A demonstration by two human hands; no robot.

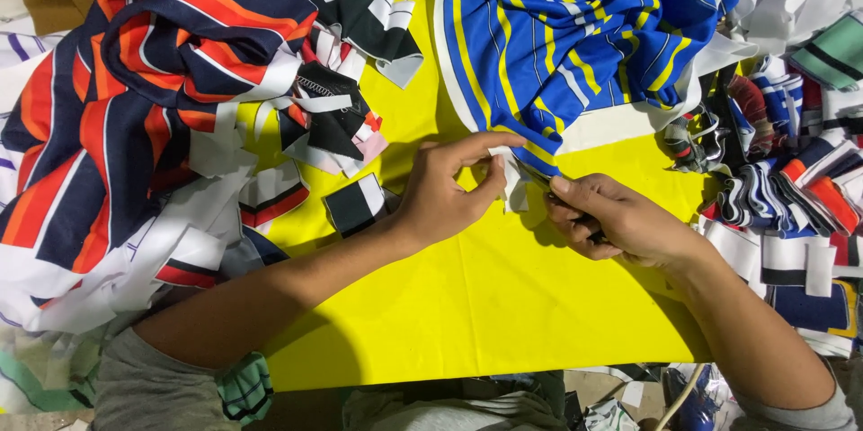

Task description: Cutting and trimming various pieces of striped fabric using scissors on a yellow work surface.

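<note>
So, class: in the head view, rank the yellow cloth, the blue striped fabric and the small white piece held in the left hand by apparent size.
1. Yellow cloth
2. Blue striped fabric
3. Small white piece

A bright yellow cloth [467, 323] covered the work surface under even overhead light that cast soft shadows. Beyond the fingers lay heaps of striped fabric [99, 125], and scraps [791, 188] were piled off to their right. Below the near edge, a littered floor [620, 399] showed dimly.
</note>
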